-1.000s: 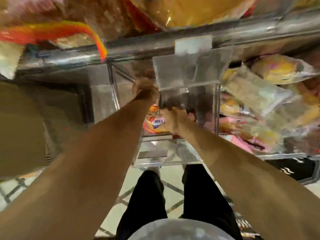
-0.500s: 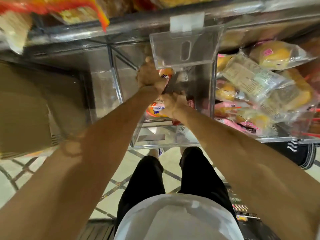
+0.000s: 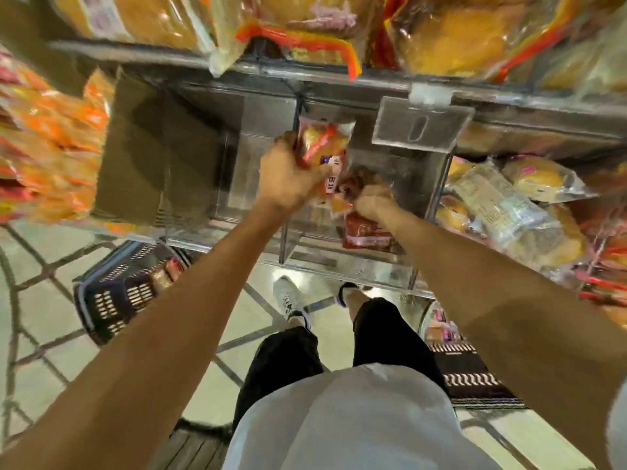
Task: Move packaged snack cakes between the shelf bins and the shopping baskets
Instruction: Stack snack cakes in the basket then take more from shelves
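Far left: orange-wrapped packets (image 3: pixel 51 137) are stacked at the shelf end, blurred.

Lower left, on the tiled floor: a dark slotted shopping basket (image 3: pixel 115 300) is set down below and left of the bins; a few wrapped items appear inside, too blurred to identify.

Centre, clear acrylic shelf bin (image 3: pixel 237 171): both arms are reached into it.

Left hand (image 3: pixel 288 178): fingers are curled round an orange-and-red snack cake packet (image 3: pixel 322 144), which is held upright and raised toward the top of the bin. More packets may be gathered in the same grip; this cannot be told.

Right hand (image 3: pixel 369 198): fingers are curled down among the wrappers just beside the left hand. A pinch on a wrapper edge seems likely, but what is held cannot be made out.

Below the right hand: a dark red packet (image 3: pixel 366 232) is left lying on the bin floor.

Above right: an empty clear price-tag holder (image 3: pixel 420 127) is hung from the shelf rail (image 3: pixel 509 96).

Right: cellophane-wrapped buns (image 3: pixel 529 178) are piled in the neighbouring bin.

Handling note, as judgement: packets are being lifted out for the basket. Wrappers are best held by body rather than seam, lightly enough that the cakes are not crushed, and cleared over the bin's front lip before being lowered leftward.
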